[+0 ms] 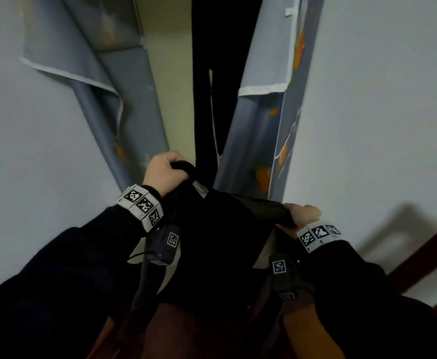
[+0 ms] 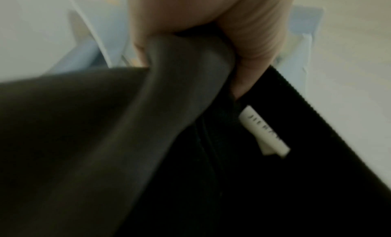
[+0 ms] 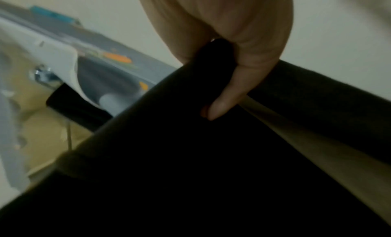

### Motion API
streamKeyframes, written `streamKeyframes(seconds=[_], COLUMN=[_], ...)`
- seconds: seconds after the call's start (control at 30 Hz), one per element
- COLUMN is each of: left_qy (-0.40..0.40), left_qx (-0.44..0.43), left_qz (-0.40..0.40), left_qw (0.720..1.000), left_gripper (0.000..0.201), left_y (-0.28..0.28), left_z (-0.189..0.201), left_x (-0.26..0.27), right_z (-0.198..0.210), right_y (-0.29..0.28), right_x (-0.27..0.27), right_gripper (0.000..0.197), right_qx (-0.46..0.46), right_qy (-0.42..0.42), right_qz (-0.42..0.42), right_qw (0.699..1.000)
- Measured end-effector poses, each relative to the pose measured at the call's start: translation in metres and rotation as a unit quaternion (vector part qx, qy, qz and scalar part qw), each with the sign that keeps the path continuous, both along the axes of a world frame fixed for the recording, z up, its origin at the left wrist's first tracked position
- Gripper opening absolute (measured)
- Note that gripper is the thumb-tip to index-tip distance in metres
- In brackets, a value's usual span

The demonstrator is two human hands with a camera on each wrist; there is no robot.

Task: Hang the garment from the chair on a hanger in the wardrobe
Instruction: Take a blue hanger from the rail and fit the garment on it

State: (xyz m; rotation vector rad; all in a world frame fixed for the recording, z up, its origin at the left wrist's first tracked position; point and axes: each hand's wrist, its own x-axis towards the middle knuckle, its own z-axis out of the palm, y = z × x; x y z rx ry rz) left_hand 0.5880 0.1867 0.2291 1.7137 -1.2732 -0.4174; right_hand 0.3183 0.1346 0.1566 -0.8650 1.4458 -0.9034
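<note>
A black garment (image 1: 212, 244) hangs between both my hands in front of the fabric wardrobe (image 1: 261, 120). My left hand (image 1: 164, 172) grips a bunched fold of it by the collar, where a small white label (image 2: 264, 132) shows. My right hand (image 1: 300, 213) grips the other shoulder of the garment (image 3: 190, 157), fingers curled over the cloth. The wardrobe's front stands open as a dark gap (image 1: 225, 73) between two grey flaps. No hanger shows clearly in any view.
White walls (image 1: 380, 112) stand on both sides of the wardrobe. A dark garment (image 1: 204, 99) hangs inside the gap. The grey wardrobe cover (image 3: 118, 56) carries orange prints. A brown wooden edge (image 1: 424, 255) runs at the lower right.
</note>
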Motion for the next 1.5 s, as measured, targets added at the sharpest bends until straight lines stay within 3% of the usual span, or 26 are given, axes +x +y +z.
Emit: streamKeyframes(seconds=[0.03,0.17,0.27,0.37,0.47,0.57,0.63,0.7,0.77,0.8,0.87,1.0,1.07,1.17,1.23,1.4,1.5], left_qy=[0.012,0.034,0.059,0.069,0.06,0.043,0.035,0.018,-0.022,-0.043,-0.068,-0.024,-0.049,-0.094,-0.048,0.137,0.277], left_qx=[-0.007,-0.032,-0.041,-0.03,-0.011,-0.009,-0.021,-0.022,-0.006,0.007,0.029,0.063,0.138,0.288,0.306,0.186,0.108], left_qz=[0.01,0.073,0.125,0.151,0.14,0.13,0.12,0.097,0.056,0.036,0.011,-0.001,-0.017,-0.021,0.003,-0.006,-0.023], left_qw=[1.0,0.996,0.99,0.986,0.988,0.99,0.992,0.995,0.998,0.998,0.997,0.998,0.989,0.953,0.951,0.973,0.954], left_gripper=[0.021,0.019,0.008,0.012,0.02,0.027,0.03,0.03,0.027,0.027,0.023,0.02,0.017,0.033,0.033,0.02,0.027], left_y=[0.001,0.004,0.002,-0.001,-0.009,-0.025,-0.038,-0.051,-0.064,-0.071,-0.087,-0.124,-0.141,-0.161,-0.175,-0.223,-0.248], left_z=[0.002,0.002,0.001,-0.001,-0.002,0.001,0.004,0.009,0.015,0.018,0.018,-0.003,-0.02,-0.043,-0.045,-0.005,0.03], left_x=[0.002,0.013,0.029,0.05,0.077,0.111,0.138,0.164,0.191,0.205,0.234,0.294,0.315,0.338,0.348,0.348,0.335], right_z=[-0.002,0.001,0.008,0.011,0.012,0.009,0.006,0.0,0.006,0.011,0.025,0.064,0.08,0.092,0.1,0.119,0.133], right_y=[-0.002,-0.01,-0.02,-0.031,-0.039,-0.047,-0.053,-0.068,-0.081,-0.088,-0.104,-0.136,-0.149,-0.165,-0.178,-0.218,-0.242], right_x=[0.006,0.032,0.058,0.09,0.134,0.184,0.219,0.254,0.284,0.297,0.318,0.34,0.348,0.362,0.37,0.383,0.381], right_gripper=[0.048,0.04,0.018,0.014,0.031,0.066,0.072,0.069,0.039,0.034,0.035,0.019,0.021,0.022,0.024,0.013,0.009], right_qx=[0.017,0.042,0.078,0.099,0.103,0.077,0.038,0.005,-0.003,-0.006,-0.039,-0.101,-0.127,-0.144,-0.157,-0.161,-0.137], right_qy=[-0.045,-0.087,-0.072,-0.049,-0.023,-0.001,0.065,0.106,0.119,0.12,0.119,0.06,0.04,0.015,0.016,0.039,0.052], right_qz=[-0.004,0.109,0.169,0.204,0.266,0.318,0.337,0.319,0.266,0.246,0.193,0.086,0.059,0.041,0.042,0.076,0.112], right_qw=[0.999,0.989,0.98,0.973,0.958,0.945,0.939,0.942,0.957,0.962,0.973,0.989,0.989,0.989,0.987,0.983,0.983])
